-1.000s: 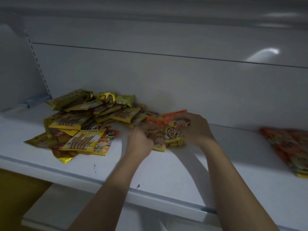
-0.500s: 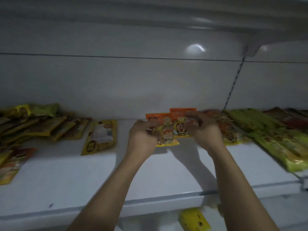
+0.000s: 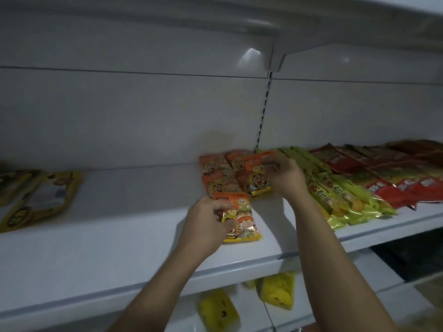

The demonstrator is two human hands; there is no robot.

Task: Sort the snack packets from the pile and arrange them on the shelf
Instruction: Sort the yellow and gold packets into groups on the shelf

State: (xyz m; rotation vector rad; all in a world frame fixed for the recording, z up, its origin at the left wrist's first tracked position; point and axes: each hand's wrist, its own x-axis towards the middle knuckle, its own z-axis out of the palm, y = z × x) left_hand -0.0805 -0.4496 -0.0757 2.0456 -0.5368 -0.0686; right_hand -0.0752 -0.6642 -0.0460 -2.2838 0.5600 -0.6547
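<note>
- The white shelf (image 3: 119, 236) carries the orange stack (image 3: 215, 185), which lies flat near its back wall.
- Green packets (image 3: 335, 192) lie just right of the orange stack.
- The right hand (image 3: 285, 178) grasps an orange packet (image 3: 257, 178) over the orange stack's right side.
- The left hand (image 3: 206, 224) pinches a second orange packet (image 3: 237, 219) just in front of the orange stack.

I'm seeing a shop: white metal shelves (image 3: 119, 236), a slotted upright (image 3: 263, 111), and snack packets (image 3: 347, 195) in sorted rows.
</note>
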